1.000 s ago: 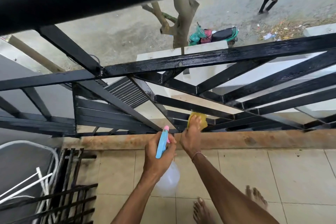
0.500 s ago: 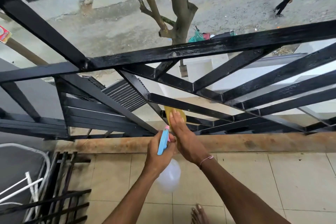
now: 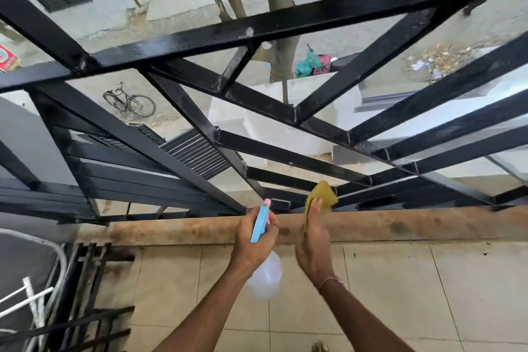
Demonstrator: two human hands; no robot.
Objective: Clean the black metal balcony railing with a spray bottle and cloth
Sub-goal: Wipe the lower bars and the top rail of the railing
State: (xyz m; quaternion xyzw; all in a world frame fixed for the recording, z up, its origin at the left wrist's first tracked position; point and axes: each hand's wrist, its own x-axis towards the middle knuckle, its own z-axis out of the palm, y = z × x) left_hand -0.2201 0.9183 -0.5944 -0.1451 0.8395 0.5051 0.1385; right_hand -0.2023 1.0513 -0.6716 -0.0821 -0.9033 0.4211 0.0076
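Right hand (image 3: 313, 240) pinches the yellow cloth (image 3: 321, 196) against the lowest railing bars (image 3: 368, 200), which run roughly 3-to-9 o'clock just at 12 of both hands; left hand (image 3: 253, 240) grips the spray bottle (image 3: 261, 266), nozzle at 12, so right's nearer.

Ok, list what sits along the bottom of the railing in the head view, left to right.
White tubing → loose black grille → left hand gripping the spray bottle → right hand holding the yellow cloth.
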